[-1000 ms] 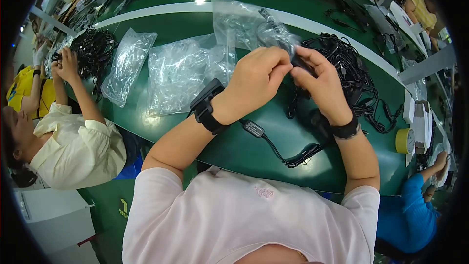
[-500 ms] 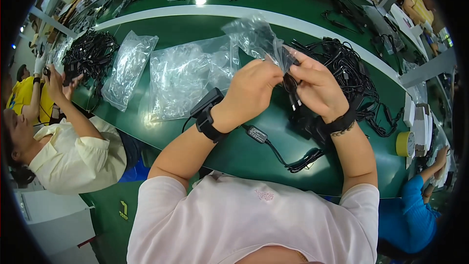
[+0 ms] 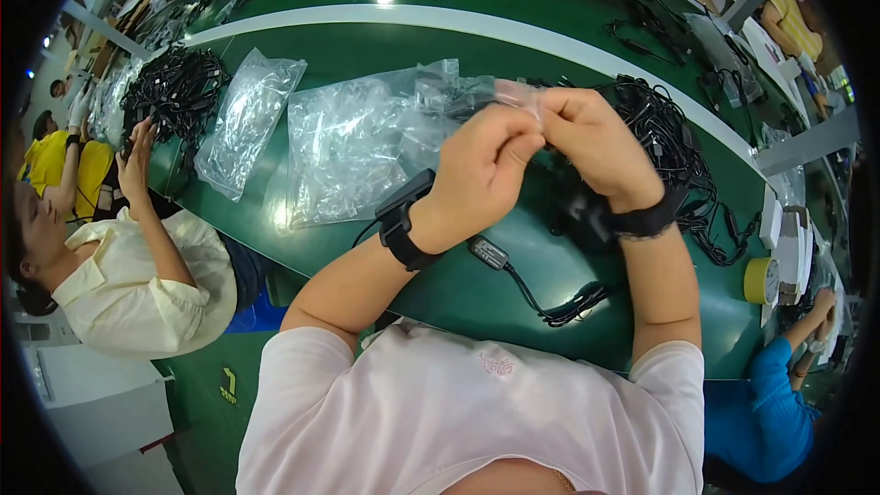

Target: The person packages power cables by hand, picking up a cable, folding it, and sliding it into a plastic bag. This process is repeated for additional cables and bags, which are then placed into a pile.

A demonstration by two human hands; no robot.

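Note:
My left hand (image 3: pixel 488 165) and my right hand (image 3: pixel 600 142) meet over the green table, both with fingers closed on a small clear plastic bag (image 3: pixel 518 94). The bag's film is stretched between the fingertips and reaches away to the left; something dark shows through it. Behind my left hand lies a large clear bag (image 3: pixel 344 151) full of clear plastic bags. Below the hands, a black cable with a small inline box (image 3: pixel 489 253) rests near the table's front edge. A dark blurred item (image 3: pixel 579 211) is under my right hand, its kind unclear.
A heap of black cables (image 3: pixel 655 133) lies right of my right hand, another heap (image 3: pixel 174 96) at the far left. A second clear bag (image 3: pixel 249 119) sits between. Yellow tape (image 3: pixel 760 280) stands at the right edge. A co-worker in a cream shirt (image 3: pixel 137 280) works on the left.
The bag has swung down to the left and its film is now pulled between my fingertips. My right hand has turned over toward my left. Cable ends that hung below the hands no longer show.

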